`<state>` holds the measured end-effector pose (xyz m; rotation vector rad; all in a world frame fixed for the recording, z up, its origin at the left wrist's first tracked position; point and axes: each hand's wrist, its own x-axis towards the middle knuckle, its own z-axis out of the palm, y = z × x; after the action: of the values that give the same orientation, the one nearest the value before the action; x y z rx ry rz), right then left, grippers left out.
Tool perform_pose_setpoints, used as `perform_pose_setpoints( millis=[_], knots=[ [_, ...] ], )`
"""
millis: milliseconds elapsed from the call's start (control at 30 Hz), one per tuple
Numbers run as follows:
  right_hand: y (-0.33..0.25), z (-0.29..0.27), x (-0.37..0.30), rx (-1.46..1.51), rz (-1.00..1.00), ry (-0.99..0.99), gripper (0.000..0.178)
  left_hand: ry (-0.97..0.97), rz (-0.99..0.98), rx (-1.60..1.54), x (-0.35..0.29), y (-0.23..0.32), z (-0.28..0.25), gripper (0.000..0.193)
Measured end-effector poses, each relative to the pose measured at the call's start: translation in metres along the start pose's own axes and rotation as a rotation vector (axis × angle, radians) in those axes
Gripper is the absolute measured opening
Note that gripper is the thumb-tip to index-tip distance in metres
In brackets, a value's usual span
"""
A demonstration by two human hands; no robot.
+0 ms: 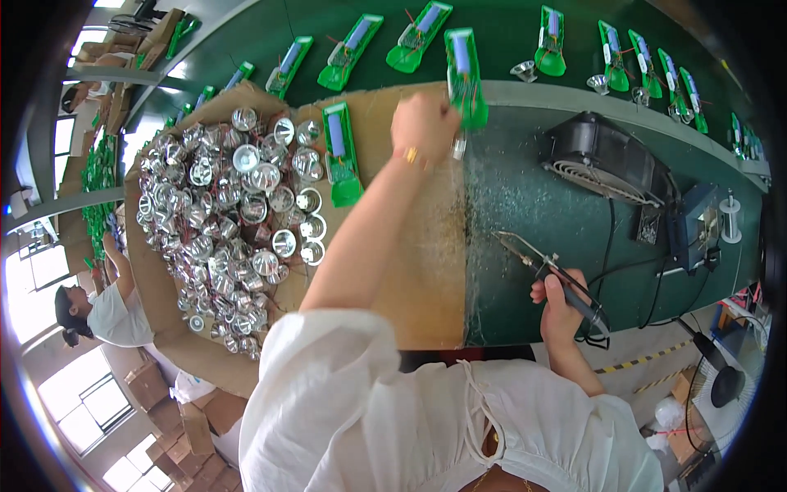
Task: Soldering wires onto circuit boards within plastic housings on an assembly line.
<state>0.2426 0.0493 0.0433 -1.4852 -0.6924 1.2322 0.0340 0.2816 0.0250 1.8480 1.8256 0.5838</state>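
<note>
1. Head view, 12 o'clock: I have the left hand (424, 127) curled at the near left edge of the green casing (468, 80), which sits at 1 o'clock; fingertips hidden, so cannot tell whether it grips.
2. Between 3 and 4 o'clock: right hand (562, 307) closed round the iron (544, 269), tip toward 10.
3. Judged: casing light, stiff, smooth; innards fragile. I'd hold its side walls.
4. Brands, labels, writing: none legible.

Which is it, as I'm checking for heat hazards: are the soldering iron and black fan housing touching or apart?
Apart. The head view shows green tabletop between the soldering iron and the black fan housing.
</note>
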Motion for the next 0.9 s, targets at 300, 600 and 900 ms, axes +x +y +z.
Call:
perform_pose_setpoints(
  millis=[300, 600, 900],
  knots=[
    [0.005, -0.022, 0.000, -0.008, 0.064, 0.037, 0.016, 0.130, 0.124, 0.304, 0.108, -0.026, -0.013, 0.056],
    [0.005, -0.013, 0.010, -0.007, -0.004, 0.033, 0.019, 0.163, 0.067, -0.065, -0.070, 0.000, -0.032, 0.051],
    [0.005, 0.016, 0.007, 0.001, -0.023, -0.024, 0.017, 0.494, 0.039, 0.258, -0.195, -0.034, -0.056, 0.038]
  ],
)
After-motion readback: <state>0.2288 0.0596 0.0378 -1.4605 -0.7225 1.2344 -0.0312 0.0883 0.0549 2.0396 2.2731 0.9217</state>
